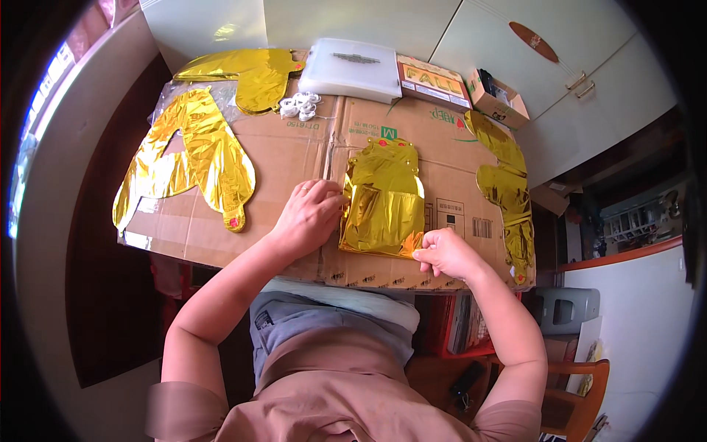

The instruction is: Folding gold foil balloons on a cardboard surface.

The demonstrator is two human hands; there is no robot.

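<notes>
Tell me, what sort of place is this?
It looks like a room in somebody's home: there are smooth, flat, pale cupboard doors, a grey plastic stool and a brown wooden chair.

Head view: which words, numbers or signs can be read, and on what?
Described, not copied:
Cardboard: green letters, digits; black symbols; bottom row too small.
Flat box: large yellow letters; small print unreadable.
Open box: unreadable green mark.
Oval plaque: unreadable red marks.
Grey garment: unreadable label.
</notes>
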